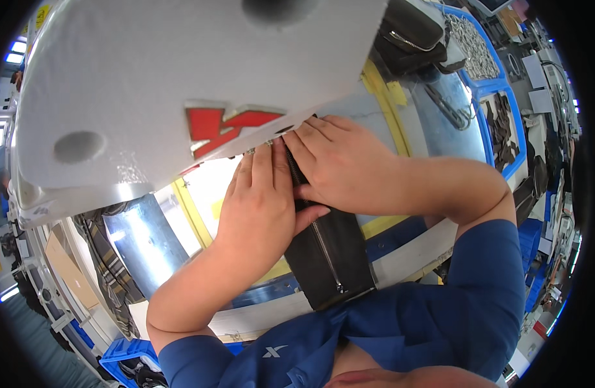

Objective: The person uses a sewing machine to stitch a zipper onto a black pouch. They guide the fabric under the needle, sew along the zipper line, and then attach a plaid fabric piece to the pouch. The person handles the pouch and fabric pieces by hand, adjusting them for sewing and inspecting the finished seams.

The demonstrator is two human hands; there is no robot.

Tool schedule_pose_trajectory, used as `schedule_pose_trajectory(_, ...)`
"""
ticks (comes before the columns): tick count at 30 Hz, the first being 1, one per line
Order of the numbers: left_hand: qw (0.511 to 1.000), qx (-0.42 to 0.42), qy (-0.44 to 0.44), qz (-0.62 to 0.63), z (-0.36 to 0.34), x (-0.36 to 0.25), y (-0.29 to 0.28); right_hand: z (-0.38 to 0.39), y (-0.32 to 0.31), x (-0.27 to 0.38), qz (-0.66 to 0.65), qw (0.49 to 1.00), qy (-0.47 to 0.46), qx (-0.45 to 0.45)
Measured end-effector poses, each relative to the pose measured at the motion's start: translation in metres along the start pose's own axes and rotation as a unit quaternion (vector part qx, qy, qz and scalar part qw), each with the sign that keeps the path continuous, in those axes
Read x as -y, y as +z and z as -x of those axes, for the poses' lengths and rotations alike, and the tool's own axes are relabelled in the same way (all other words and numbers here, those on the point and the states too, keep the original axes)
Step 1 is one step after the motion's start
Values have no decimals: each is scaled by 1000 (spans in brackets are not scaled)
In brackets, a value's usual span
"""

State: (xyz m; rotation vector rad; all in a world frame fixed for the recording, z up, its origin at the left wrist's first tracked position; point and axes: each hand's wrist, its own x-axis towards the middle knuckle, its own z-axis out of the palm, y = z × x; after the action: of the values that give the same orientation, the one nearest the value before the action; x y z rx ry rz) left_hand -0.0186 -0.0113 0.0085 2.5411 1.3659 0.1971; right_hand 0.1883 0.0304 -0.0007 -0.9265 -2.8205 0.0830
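Beneath the white head of a sewing machine (149, 77) lies a black piece with a metal zipper (317, 265), running from the machine's lower edge toward my body. My left hand (262, 197) rests on its left side, fingers stretched forward toward the machine, thumb near the zipper. My right hand (339, 165) lies on its right side, fingers extended flat close under the machine head and thumb across the zipper beside the left. The fingertips of both hands are partly at the machine's edge; the needle area is hidden.
Black zippered pieces (411, 32) are stacked at the back right, beside blue trays (522, 155) of metal parts and dark scraps. Yellow tape (391, 116) marks the metal work surface (142, 233). A blue bin (126, 352) stands at the lower left.
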Motion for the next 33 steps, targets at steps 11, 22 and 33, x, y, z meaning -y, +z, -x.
schedule_pose_trajectory(11, 1000, 2, 0, -30, 7, -4, 17, 9, 9, 14, -13, 999, 43, 3)
schedule_pose_trajectory(22, 999, -14, 2, -39, 3, -2, 13, 5, 5, 8, -21, 999, 37, 7)
schedule_pose_trajectory(33, 999, -2, -26, -18, -2, -2, 3, 3, 2, 6, -25, 999, 42, -14)
